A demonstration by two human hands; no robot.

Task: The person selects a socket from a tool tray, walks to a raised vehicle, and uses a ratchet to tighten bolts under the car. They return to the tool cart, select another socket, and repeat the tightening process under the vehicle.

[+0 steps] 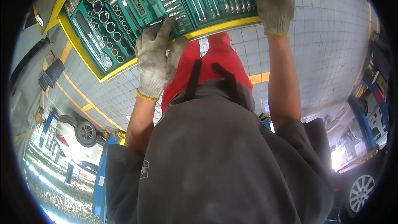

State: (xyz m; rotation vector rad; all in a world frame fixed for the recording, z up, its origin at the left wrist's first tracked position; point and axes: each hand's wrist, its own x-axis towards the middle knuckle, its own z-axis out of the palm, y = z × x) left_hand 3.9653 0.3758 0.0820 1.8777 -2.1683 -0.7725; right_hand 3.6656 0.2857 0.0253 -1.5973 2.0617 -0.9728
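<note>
- Your left fingers (166,23) reached over the tray's near side, thumb apart from forefinger; whether the tips were clamped on anything, I could not tell.
- Under those tips lay a slim, dark piece (154,23), its kind unclear.
- Your left hand (154,56), in a soiled off-white knit glove with yellow cuff trim, sat across the yellow metal drawer rim (222,26).
- Your right hand (277,6), in a matching glove, was at the drawer's right end; its fingertips ran toward the upper picture edge, so their state and any hold could not be told.
- Between and left of your hands lay the green moulded tool tray (188,25) inside the drawer: long silver wrenches (215,0) toward the right, round steel sockets (104,16) and a silver ratchet handle (105,60) toward the left.
- Progress, by my judgement: drawer out, set exposed, most visible pieces seated in slots. Handling at your left fingertips looked unfinished; whether the dark piece was fully seated, I could not tell.
- Farther out: grey tiled floor (319,54), a black bucket (50,74) to the left, a white car (85,145) beyond it.
</note>
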